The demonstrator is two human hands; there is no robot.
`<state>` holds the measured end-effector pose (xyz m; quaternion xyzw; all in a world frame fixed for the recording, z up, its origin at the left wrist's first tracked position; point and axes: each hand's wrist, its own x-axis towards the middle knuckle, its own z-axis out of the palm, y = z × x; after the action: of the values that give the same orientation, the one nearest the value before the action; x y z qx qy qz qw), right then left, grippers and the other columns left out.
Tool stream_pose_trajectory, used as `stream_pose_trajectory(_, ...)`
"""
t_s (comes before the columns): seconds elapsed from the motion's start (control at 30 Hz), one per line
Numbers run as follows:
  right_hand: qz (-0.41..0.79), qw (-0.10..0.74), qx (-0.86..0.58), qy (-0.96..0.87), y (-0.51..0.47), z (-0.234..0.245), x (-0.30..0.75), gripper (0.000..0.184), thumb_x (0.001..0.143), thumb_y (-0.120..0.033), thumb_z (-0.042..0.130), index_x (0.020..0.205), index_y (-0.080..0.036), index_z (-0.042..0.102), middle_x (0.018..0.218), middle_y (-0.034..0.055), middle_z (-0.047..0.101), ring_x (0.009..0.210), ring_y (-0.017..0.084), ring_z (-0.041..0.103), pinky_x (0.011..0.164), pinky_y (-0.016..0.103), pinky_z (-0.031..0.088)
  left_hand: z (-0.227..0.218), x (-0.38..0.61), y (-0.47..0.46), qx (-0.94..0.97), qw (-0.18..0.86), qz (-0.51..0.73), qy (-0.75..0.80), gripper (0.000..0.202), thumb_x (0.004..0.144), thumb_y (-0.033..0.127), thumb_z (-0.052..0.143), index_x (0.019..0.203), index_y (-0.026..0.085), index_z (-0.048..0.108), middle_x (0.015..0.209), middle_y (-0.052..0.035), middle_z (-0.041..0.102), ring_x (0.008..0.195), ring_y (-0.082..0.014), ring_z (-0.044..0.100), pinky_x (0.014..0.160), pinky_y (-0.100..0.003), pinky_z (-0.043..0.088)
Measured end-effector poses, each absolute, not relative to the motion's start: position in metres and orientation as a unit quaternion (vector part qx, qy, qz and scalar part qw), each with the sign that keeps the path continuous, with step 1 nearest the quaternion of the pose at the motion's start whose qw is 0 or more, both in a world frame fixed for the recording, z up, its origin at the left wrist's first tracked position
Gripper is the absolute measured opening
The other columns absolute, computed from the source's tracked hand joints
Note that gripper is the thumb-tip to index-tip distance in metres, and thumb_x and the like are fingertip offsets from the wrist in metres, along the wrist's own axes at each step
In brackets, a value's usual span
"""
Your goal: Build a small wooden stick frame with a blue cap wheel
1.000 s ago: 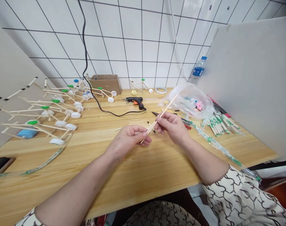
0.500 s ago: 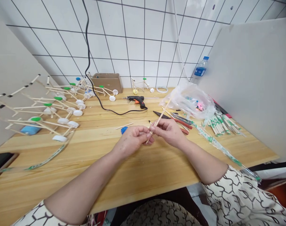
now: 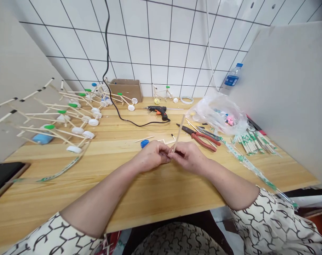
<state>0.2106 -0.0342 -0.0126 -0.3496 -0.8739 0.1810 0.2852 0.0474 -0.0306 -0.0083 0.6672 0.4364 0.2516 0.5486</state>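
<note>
My left hand (image 3: 153,155) and my right hand (image 3: 191,155) meet above the front middle of the table, both closed, fingertips touching. A thin wooden chopstick (image 3: 179,134) rises nearly upright from between them. My right thumb and fingers pinch its lower part, and my left fingers close round its bottom end, which is largely hidden. Just beyond the hands lie a blue bottle cap (image 3: 144,143), a loose wooden stick (image 3: 145,139) and short stick pieces with a black tip (image 3: 173,136). Red-handled pliers (image 3: 199,137) rest right of my right hand.
Several stick frames with white cap wheels (image 3: 77,130) fill the left side. A black glue gun (image 3: 158,110) with its cord, a cardboard box (image 3: 126,90), a plastic bag (image 3: 216,113), wrapped chopsticks (image 3: 252,142) and a water bottle (image 3: 232,78) stand or lie farther back.
The chopstick has swung from a slant to nearly upright. My hands have closed in around its lower end, and the camera view has shifted a little left.
</note>
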Motion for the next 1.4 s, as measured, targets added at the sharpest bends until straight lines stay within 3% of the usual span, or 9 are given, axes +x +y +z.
stream_pose_trajectory(0.2, 0.176, 0.290, -0.360, -0.869, -0.034, -0.014, 0.209, 0.018, 0.081, -0.021, 0.050, 0.067, -0.014, 0.059, 0.061, 0.0045, 0.062, 0.055, 0.012, 0.052, 0.053, 0.021, 0.037, -0.009, 0.048, -0.031, 0.695, 0.505, 0.253, 0.445, 0.014, 0.058, 0.026, 0.062, 0.053, 0.012, 0.061, 0.050, 0.0049, 0.045, 0.053, -0.0089, 0.040, 0.050, -0.020, 0.031)
stream_pose_trajectory(0.47, 0.161, 0.298, -0.357, -0.871, -0.036, -0.014, 0.210, 0.020, 0.081, -0.021, 0.050, 0.066, -0.013, 0.060, 0.060, 0.0055, 0.061, 0.053, 0.012, 0.051, 0.052, 0.022, 0.035, -0.018, 0.050, -0.031, 0.724, 0.438, 0.267, 0.460, 0.017, 0.060, 0.027, 0.060, 0.053, 0.012, 0.061, 0.050, 0.0047, 0.044, 0.053, -0.0098, 0.040, 0.050, -0.020, 0.031)
stream_pose_trajectory(0.6, 0.158, 0.301, -0.353, -0.872, -0.034, -0.017, 0.210, 0.022, 0.081, -0.022, 0.049, 0.062, -0.013, 0.058, 0.055, 0.0034, 0.057, 0.050, 0.010, 0.046, 0.050, 0.021, 0.033, -0.018, 0.051, -0.031, 0.716, 0.444, 0.259, 0.472, 0.022, 0.059, 0.032, 0.063, 0.050, 0.012, 0.058, 0.049, 0.0055, 0.040, 0.051, -0.0087, 0.037, 0.048, -0.020, 0.029)
stream_pose_trajectory(0.8, 0.176, 0.291, -0.373, -0.863, -0.032, -0.017, 0.208, 0.022, 0.081, -0.022, 0.049, 0.063, -0.014, 0.057, 0.054, 0.0010, 0.054, 0.049, 0.009, 0.042, 0.049, 0.020, 0.031, -0.019, 0.051, -0.031, 0.726, 0.430, 0.257, 0.472, 0.019, 0.062, 0.030, 0.060, 0.059, 0.011, 0.063, 0.054, 0.0040, 0.045, 0.055, -0.0107, 0.041, 0.051, -0.021, 0.031)
stream_pose_trajectory(1.4, 0.183, 0.271, -0.361, -0.873, -0.031, -0.014, 0.208, 0.020, 0.081, -0.020, 0.049, 0.062, -0.015, 0.054, 0.058, 0.0022, 0.056, 0.053, 0.011, 0.046, 0.053, 0.022, 0.034, -0.019, 0.054, -0.037, 0.719, 0.414, 0.274, 0.486, 0.014, 0.061, 0.023, 0.057, 0.053, 0.012, 0.058, 0.050, 0.0048, 0.038, 0.052, -0.0090, 0.035, 0.047, -0.020, 0.027)
